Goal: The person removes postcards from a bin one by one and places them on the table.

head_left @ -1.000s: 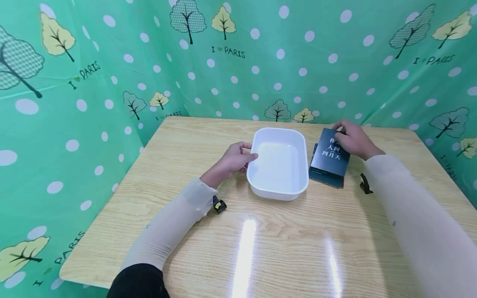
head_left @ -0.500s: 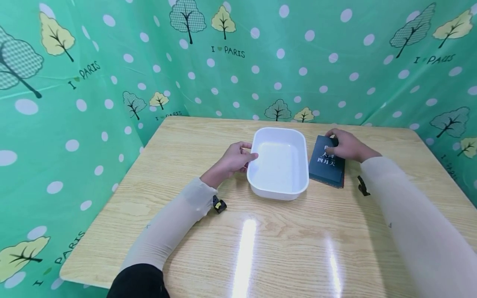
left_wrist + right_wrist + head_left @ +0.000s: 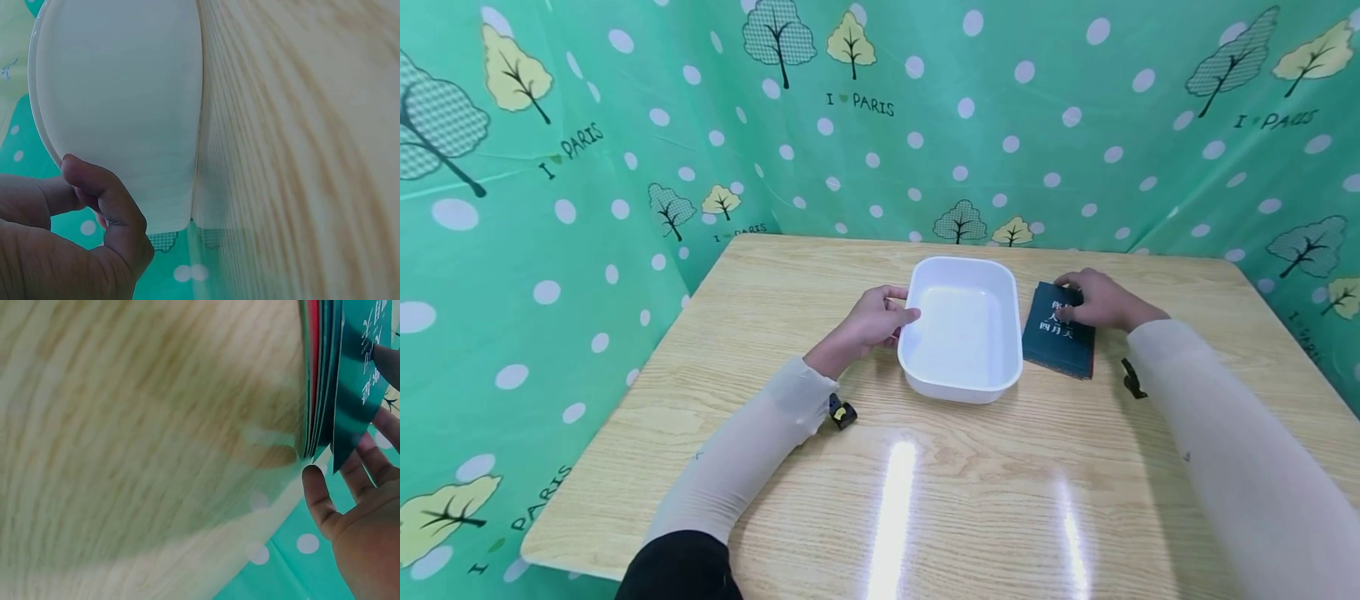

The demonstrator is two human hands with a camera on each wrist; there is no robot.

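Observation:
A white plastic basin [image 3: 958,333] stands on the table. My left hand [image 3: 868,321] grips its left rim, thumb over the edge and fingers outside; in the left wrist view that hand [image 3: 94,231] sits beside the basin's smooth outer wall [image 3: 125,112]. To the basin's right lies a stack of thin dark teal booklets [image 3: 1060,350] with white Chinese characters. My right hand [image 3: 1097,300] pinches the far end of the top booklet [image 3: 359,394], thumb on its cover. The right wrist view shows this booklet slightly apart from the layered edges [image 3: 319,394], one of them red.
A light wood-grain table [image 3: 1000,500] carries everything, with bright light reflections near its front. A green dotted curtain [image 3: 880,158] hangs right behind and along the left side. Small black devices, one near the left wrist [image 3: 842,412], hang under both sleeves.
My right hand has brought the top booklet down and toward me, so it now lines up with the stack beneath. The left hand and basin have stayed put.

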